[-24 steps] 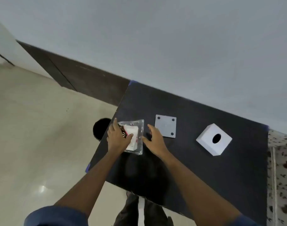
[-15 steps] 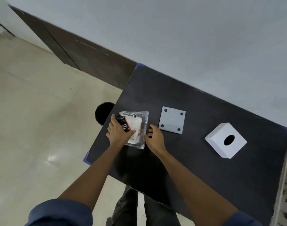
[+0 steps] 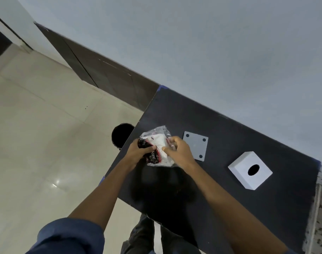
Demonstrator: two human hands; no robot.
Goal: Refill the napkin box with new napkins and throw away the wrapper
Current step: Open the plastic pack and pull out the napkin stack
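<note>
A clear plastic napkin pack (image 3: pixel 157 143) with white napkins and red-black print is held above the left part of the black table (image 3: pixel 220 180). My left hand (image 3: pixel 140 153) grips its left side and my right hand (image 3: pixel 178 151) grips its right side, so both hands are shut on it. The white napkin box (image 3: pixel 249 173), a cube with a round dark hole on top, stands to the right. Its flat grey base plate (image 3: pixel 195 148) with dark corner dots lies between the pack and the box.
A black round bin (image 3: pixel 121 136) stands on the tiled floor just past the table's left edge. A grey wall runs behind the table. A patterned cloth surface (image 3: pixel 321 208) adjoins the table's right side.
The napkin pack lay flat on the table under my left hand; now both hands hold it lifted and crumpled. My right hand moved onto the pack.
</note>
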